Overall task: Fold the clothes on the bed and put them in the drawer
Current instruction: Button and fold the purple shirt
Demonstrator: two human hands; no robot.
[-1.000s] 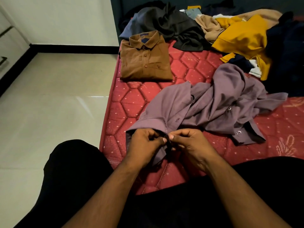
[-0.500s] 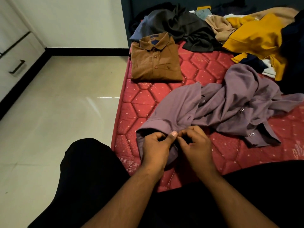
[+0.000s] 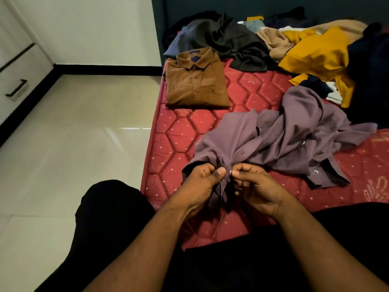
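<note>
A crumpled purple shirt (image 3: 280, 140) lies on the red mattress (image 3: 181, 131) in front of me. My left hand (image 3: 202, 184) pinches its near edge between thumb and fingers. My right hand (image 3: 254, 186) pinches the same edge right beside it, at a small silver button. A folded brown shirt (image 3: 195, 83) lies flat farther back on the left of the bed. Behind it sits a heap of unfolded clothes: dark grey (image 3: 227, 39), beige (image 3: 273, 41), yellow (image 3: 320, 55) and navy (image 3: 370, 76).
A white drawer unit (image 3: 16, 66) with a black handle (image 3: 16, 88) stands at the far left wall. Pale tiled floor (image 3: 73, 144) lies between it and the bed. My black-clothed legs (image 3: 109, 224) fill the lower frame at the bed's near edge.
Both hands stay at the shirt's near edge; the fingers have shifted and a silver button now shows between them. The view has swung slightly left.
</note>
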